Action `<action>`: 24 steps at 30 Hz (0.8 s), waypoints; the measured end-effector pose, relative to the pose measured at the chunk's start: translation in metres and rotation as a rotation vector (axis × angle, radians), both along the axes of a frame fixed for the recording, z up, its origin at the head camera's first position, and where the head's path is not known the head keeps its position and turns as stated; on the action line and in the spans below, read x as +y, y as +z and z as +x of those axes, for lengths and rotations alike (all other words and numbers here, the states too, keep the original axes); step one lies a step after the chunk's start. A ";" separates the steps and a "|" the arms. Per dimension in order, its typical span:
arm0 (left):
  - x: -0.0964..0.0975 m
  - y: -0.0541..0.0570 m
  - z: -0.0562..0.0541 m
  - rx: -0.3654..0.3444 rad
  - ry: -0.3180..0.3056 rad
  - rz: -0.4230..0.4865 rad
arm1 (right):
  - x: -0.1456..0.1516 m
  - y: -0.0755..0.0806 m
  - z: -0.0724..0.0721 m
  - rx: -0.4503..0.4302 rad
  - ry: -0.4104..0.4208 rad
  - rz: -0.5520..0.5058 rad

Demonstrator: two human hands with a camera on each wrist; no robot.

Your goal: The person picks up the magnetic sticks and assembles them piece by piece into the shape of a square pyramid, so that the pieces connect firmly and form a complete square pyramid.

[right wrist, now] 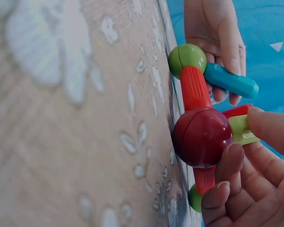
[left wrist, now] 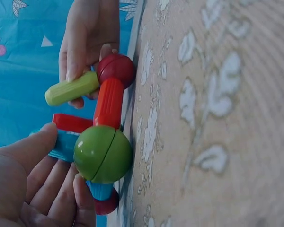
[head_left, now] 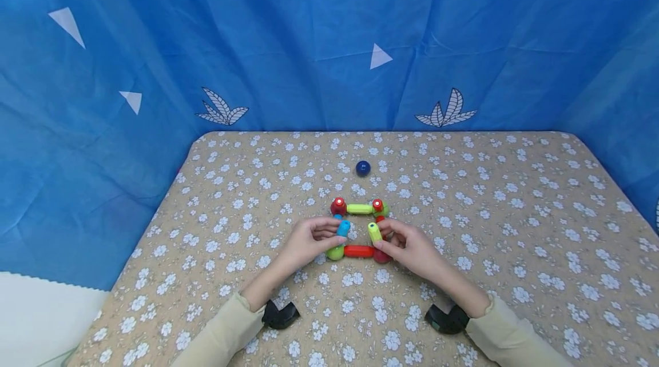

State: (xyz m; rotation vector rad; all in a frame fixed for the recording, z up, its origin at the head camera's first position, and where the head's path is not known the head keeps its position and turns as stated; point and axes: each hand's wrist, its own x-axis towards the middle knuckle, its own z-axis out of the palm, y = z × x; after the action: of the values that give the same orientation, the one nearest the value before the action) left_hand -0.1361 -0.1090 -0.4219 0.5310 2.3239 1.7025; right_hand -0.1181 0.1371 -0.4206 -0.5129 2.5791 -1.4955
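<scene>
A square frame of magnetic balls and sticks lies on the table. My left hand (head_left: 307, 240) pinches a blue stick (right wrist: 231, 80) that stands on the green ball (left wrist: 103, 154) at the front left corner. At the front right, my right hand (head_left: 414, 248) pinches a yellow-green stick (left wrist: 72, 89) upright on a dark red ball (right wrist: 202, 137). A red stick (head_left: 358, 251) joins these two balls. Along the back runs another yellow-green rod (head_left: 359, 208), with red ends (head_left: 377, 204) pointing up at both rear corners. The hands partly hide the frame's sides.
A loose dark blue ball (head_left: 362, 168) lies behind the frame. The flowered tablecloth (head_left: 515, 230) reaches to a blue curtain (head_left: 288, 41) at the back and sides. Black curved pieces (head_left: 280, 315) sit at both wrists.
</scene>
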 end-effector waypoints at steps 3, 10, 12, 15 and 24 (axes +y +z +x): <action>0.001 0.000 0.000 0.039 0.015 -0.004 | -0.001 -0.002 -0.001 0.014 -0.002 -0.002; 0.003 0.000 0.001 0.041 0.053 -0.040 | -0.004 -0.004 -0.003 0.050 -0.002 0.022; 0.004 0.000 0.000 0.054 0.049 -0.044 | -0.004 -0.005 -0.003 0.059 -0.006 0.020; 0.006 0.000 -0.001 0.078 0.048 -0.054 | -0.005 -0.004 -0.003 0.065 -0.016 0.014; 0.008 0.000 -0.002 0.072 0.050 -0.051 | -0.007 -0.002 -0.005 0.067 -0.024 0.051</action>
State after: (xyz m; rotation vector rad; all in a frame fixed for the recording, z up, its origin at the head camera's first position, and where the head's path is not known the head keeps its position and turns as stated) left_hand -0.1378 -0.1014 -0.4217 0.5380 2.4434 1.6669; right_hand -0.1233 0.1298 -0.4230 -0.5369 2.6753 -1.4396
